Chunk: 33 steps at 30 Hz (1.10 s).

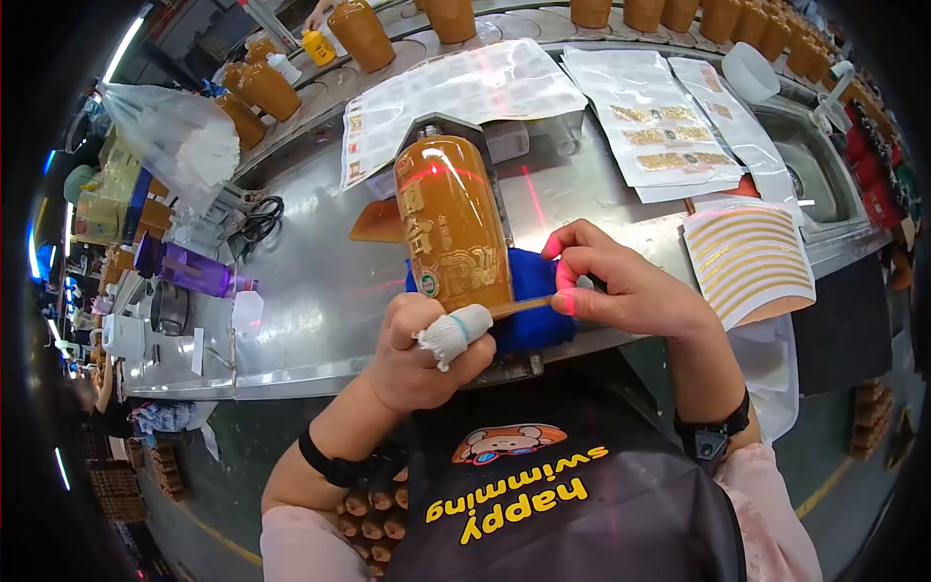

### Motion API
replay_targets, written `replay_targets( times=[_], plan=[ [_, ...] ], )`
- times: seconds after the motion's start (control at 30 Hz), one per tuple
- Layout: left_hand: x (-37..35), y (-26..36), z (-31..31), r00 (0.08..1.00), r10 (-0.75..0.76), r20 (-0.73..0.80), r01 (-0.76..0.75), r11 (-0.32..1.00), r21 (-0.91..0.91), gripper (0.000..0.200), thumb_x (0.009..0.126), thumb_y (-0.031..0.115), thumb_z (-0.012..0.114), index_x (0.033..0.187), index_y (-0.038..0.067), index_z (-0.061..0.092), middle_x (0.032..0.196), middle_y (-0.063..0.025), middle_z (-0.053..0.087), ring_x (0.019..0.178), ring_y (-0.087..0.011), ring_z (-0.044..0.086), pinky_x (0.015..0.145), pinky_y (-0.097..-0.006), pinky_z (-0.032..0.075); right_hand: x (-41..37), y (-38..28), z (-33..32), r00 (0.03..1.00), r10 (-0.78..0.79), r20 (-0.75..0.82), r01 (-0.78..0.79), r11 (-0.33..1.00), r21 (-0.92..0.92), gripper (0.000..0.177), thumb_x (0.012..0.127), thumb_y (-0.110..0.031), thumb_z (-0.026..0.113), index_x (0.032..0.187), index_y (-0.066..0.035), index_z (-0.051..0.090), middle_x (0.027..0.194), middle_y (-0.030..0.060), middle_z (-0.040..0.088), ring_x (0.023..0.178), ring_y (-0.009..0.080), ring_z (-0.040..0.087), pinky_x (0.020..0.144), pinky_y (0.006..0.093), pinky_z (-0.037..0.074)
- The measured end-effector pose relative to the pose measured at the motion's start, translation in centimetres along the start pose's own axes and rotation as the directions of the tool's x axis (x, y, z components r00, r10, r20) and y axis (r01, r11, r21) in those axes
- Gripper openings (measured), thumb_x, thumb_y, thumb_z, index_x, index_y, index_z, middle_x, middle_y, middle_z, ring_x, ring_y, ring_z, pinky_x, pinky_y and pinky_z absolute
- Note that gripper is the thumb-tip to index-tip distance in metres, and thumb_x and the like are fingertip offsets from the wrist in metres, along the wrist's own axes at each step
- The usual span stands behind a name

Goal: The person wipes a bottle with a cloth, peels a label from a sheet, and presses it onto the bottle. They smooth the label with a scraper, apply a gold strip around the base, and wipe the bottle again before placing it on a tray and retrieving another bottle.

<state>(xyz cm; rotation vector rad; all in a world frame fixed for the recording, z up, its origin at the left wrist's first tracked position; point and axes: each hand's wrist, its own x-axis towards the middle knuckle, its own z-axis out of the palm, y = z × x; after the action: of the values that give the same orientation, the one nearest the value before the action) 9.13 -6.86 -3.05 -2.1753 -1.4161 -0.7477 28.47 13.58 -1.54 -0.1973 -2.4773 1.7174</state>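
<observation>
A brown bottle point(448, 218) with raised gold lettering lies in a holder, its neck pointing away from me. A red laser line crosses its shoulder. My left hand point(422, 354) is closed at the bottle's base, a white fabric cover point(454, 335) on one digit. From there a thin gold strip point(524, 306) stretches to my right hand point(621, 283), whose thumb and fingers pinch its other end. Whether the strip touches the bottle is hard to make out. Under the bottle's base and beside it is a blue cloth point(539, 328).
A sheet of curved gold strips point(749, 262) lies at the right, near a sink point(819, 179). Label sheets point(650, 126) cover the back of the steel table point(310, 310). More brown bottles point(361, 37) stand along the conveyor behind. A purple bottle point(194, 270) lies at the left.
</observation>
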Motion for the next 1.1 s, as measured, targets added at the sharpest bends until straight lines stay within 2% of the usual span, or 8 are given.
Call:
replay_targets(
  times=[0.13,0.23,0.43,0.6,0.7,0.83,0.9,1.1],
  plan=[
    [1.8,-0.2,-0.7,0.992,0.098,0.083,-0.101,0.994,0.032,0.031,0.054,0.013,0.072,0.085,0.016,0.068,0.113,0.0003,0.061,0.099,-0.0231,0.048,0.075,-0.0377,0.046,0.0,0.3,0.1,1.000,-0.002,0.001,0.002,0.999,0.032,0.023,0.090,-0.024,0.067,0.086,-0.005,0.056,0.119,0.0095,0.044,0.108,0.0180,0.042,0.095,0.0302,0.037],
    [1.4,-0.3,-0.8,0.993,0.071,0.098,-0.073,0.997,0.010,0.026,0.058,0.013,0.072,0.083,0.018,0.067,0.109,-0.0011,0.061,0.099,-0.0256,0.045,0.074,-0.0400,0.040,0.2,0.3,0.2,1.000,-0.029,-0.007,0.029,1.000,0.006,0.022,0.090,-0.024,0.067,0.086,-0.005,0.056,0.119,0.0095,0.044,0.107,0.0181,0.043,0.093,0.0301,0.038],
    [-1.4,0.8,0.2,0.991,-0.132,-0.011,0.132,0.990,0.040,0.026,0.057,0.011,0.071,0.082,0.018,0.067,0.105,-0.0040,0.061,0.096,-0.0265,0.045,0.073,-0.0400,0.039,0.3,0.4,0.2,0.999,-0.035,-0.030,0.034,0.999,-0.028,0.023,0.088,-0.025,0.068,0.086,-0.003,0.058,0.119,0.0150,0.048,0.108,0.0272,0.050,0.090,0.0341,0.044],
    [-0.1,-0.1,-0.3,1.000,-0.004,0.030,0.004,1.000,0.000,0.028,0.057,0.012,0.073,0.084,0.018,0.069,0.106,-0.0027,0.060,0.097,-0.0242,0.047,0.073,-0.0377,0.042,0.3,0.6,0.3,0.999,-0.021,-0.039,0.021,1.000,-0.015,0.024,0.088,-0.026,0.068,0.086,-0.003,0.059,0.119,0.0147,0.048,0.108,0.0270,0.050,0.090,0.0337,0.044],
    [2.1,-0.2,-0.8,0.990,0.095,0.106,-0.099,0.994,0.039,0.028,0.058,0.014,0.074,0.085,0.018,0.069,0.107,-0.0016,0.060,0.097,-0.0225,0.047,0.073,-0.0366,0.044,0.2,0.6,0.4,1.000,0.002,-0.018,-0.001,0.999,0.049,0.022,0.089,-0.023,0.068,0.085,-0.005,0.057,0.118,0.0096,0.044,0.107,0.0182,0.044,0.092,0.0296,0.039],
    [2.3,-0.3,-0.7,0.986,0.127,0.104,-0.130,0.991,0.027,0.026,0.058,0.014,0.073,0.083,0.018,0.068,0.109,-0.0024,0.061,0.096,-0.0236,0.047,0.073,-0.0374,0.043,0.3,0.9,0.6,0.999,-0.040,-0.029,0.040,0.999,-0.002,0.022,0.089,-0.024,0.068,0.085,-0.005,0.058,0.118,0.0113,0.046,0.108,0.0215,0.046,0.093,0.0314,0.040],
    [0.7,0.0,-0.7,0.997,0.011,0.077,-0.012,1.000,0.014,0.024,0.058,0.013,0.072,0.081,0.017,0.067,0.108,-0.0028,0.062,0.095,-0.0244,0.046,0.072,-0.0380,0.041,0.3,0.7,0.5,0.997,-0.063,-0.039,0.061,0.997,-0.035,0.025,0.088,-0.026,0.068,0.087,-0.004,0.059,0.119,0.0147,0.048,0.110,0.0278,0.050,0.094,0.0348,0.042],
    [-0.9,0.9,-0.5,0.993,-0.113,0.029,0.112,0.993,0.044,0.021,0.058,0.008,0.071,0.077,0.017,0.064,0.106,-0.0035,0.062,0.099,-0.0284,0.046,0.077,-0.0410,0.040,0.2,0.4,0.2,0.999,-0.037,-0.035,0.037,0.999,0.020,0.026,0.089,-0.027,0.067,0.086,-0.003,0.058,0.120,0.0135,0.047,0.105,0.0244,0.051,0.083,0.0326,0.048]
  ],
)
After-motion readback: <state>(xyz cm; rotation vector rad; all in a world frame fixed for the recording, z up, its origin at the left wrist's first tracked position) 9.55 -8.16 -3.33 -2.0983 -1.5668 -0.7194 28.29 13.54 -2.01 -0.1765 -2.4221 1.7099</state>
